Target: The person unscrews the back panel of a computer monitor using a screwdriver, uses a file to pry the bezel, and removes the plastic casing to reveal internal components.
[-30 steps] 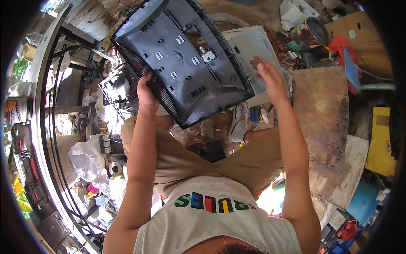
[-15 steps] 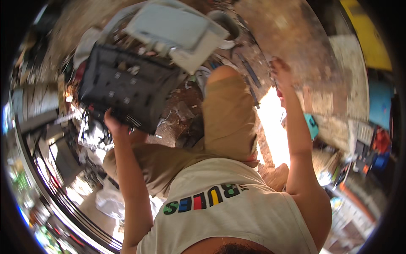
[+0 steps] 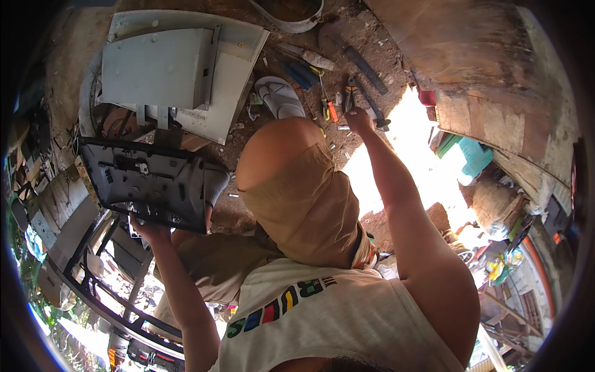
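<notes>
A black plastic casing panel (image 3: pixel 149 180), probably the back cover of a screen, is tilted over my left leg. My left hand (image 3: pixel 149 230) grips its near edge, with the fingers partly hidden behind it. Out to the right, my right hand (image 3: pixel 359 119) is low at the ground with curled fingers. Dark-and-orange pliers (image 3: pixel 351 93) lie against those fingertips. Just left of them are an orange-handled screwdriver (image 3: pixel 333 111) and a yellow-handled tool (image 3: pixel 325 106). A dark flat bar (image 3: pixel 365 69) lies beyond.
A pale metal panel with a box-shaped part (image 3: pixel 155 68) stands at the far left. My sandalled foot (image 3: pixel 280 97) rests near the tools. A wooden board (image 3: pixel 483 118) fills the right side, a teal object (image 3: pixel 474 161) beside it. A round tub (image 3: pixel 291 18) is at the top.
My right hand has come down to the pliers on the ground. The black panel has shifted lower and is still in my left hand. My view has turned, bringing the tools into sight.
</notes>
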